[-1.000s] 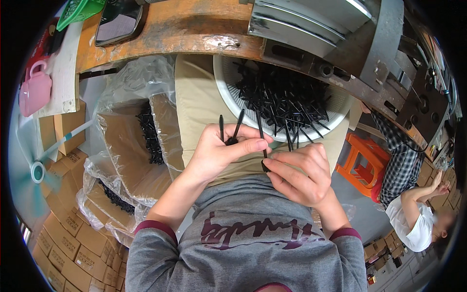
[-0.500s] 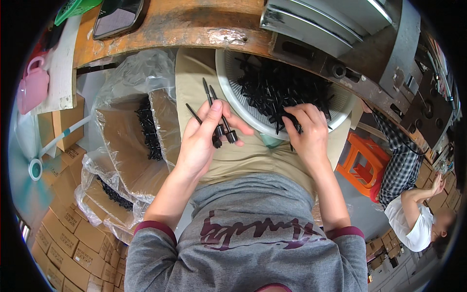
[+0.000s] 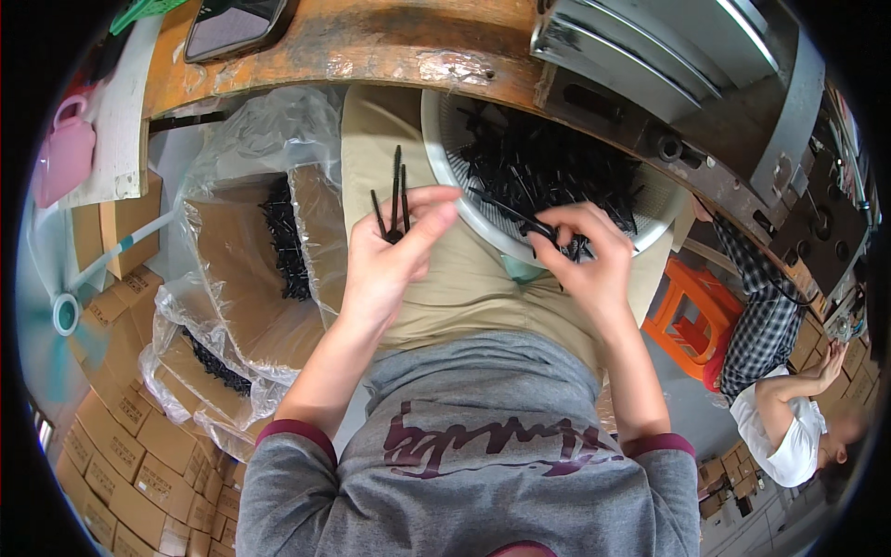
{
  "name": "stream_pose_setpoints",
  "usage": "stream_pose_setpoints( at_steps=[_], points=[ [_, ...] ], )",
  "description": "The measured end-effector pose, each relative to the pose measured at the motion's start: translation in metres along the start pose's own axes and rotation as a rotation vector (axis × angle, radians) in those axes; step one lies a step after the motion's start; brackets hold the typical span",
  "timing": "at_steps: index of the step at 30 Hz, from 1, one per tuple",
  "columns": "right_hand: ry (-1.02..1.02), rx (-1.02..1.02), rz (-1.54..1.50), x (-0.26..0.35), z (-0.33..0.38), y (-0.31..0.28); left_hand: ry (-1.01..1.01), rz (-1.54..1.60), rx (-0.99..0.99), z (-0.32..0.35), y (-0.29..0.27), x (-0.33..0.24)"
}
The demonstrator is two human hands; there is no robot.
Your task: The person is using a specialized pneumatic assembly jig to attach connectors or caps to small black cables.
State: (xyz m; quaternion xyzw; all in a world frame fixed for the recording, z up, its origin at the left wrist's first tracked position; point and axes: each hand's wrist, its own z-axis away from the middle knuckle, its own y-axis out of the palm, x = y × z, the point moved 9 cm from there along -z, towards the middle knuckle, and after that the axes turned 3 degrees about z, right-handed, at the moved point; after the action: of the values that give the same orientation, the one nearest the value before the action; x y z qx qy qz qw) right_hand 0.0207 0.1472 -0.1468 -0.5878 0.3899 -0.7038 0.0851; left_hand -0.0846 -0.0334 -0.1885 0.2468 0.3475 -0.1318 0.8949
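Note:
Between the thumb and fingers of my left hand (image 3: pixel 388 269), several slim black mascara wands (image 3: pixel 396 190) stand with their tips pointing away from me. Their lower ends are hidden in the palm. My right hand (image 3: pixel 594 265) pinches another black wand (image 3: pixel 504 210) at the near edge of a white plastic basket (image 3: pixel 433 139); its thin tip points left, toward my left hand. A loose heap of similar black wands (image 3: pixel 548 167) fills the basket, which rests on my lap partly beneath the bench. More small black pieces may be under my right fingers, but I cannot make them out.
Left of my legs, an open carton (image 3: pixel 241 269) lined with clear plastic holds black pieces. A wooden bench (image 3: pixel 371 42) with a phone (image 3: pixel 232 28) and a metal machine part (image 3: pixel 640 56) crosses the front. An orange stool (image 3: pixel 691 316) and another person (image 3: pixel 784 418) are at right.
My right hand has lifted a wand out of the heap. The left fingers have closed further, turning the wands more upright and hiding their thick ends.

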Motion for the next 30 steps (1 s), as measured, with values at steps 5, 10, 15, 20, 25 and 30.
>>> stream_pose_setpoints(
  at_steps=[5, 10, 15, 20, 25, 30],
  points=[
    [-0.038, -0.084, -0.212, 0.021, 0.025, -0.031, -0.095, -0.035, 0.088, 0.004, 0.023, 0.006],
    [-0.266, -0.208, -0.141, 0.048, 0.036, -0.043, -0.123, 0.084, 0.208, 0.011, 0.035, 0.007],
    [-0.432, -0.23, -0.007, 0.068, 0.046, -0.051, -0.166, 0.061, 0.177, 0.019, 0.045, 0.003],
    [-0.525, -0.174, 0.185, 0.085, 0.054, -0.048, -0.162, 0.04, 0.23, 0.024, 0.056, 0.006],
    [-0.318, -0.145, 0.023, 0.061, 0.044, -0.044, -0.075, -0.025, 0.187, 0.015, 0.047, 0.009],
    [0.067, -0.302, 0.153, -0.008, 0.038, -0.061, 0.041, 0.049, 0.072, 0.005, 0.031, 0.003]
  ],
)
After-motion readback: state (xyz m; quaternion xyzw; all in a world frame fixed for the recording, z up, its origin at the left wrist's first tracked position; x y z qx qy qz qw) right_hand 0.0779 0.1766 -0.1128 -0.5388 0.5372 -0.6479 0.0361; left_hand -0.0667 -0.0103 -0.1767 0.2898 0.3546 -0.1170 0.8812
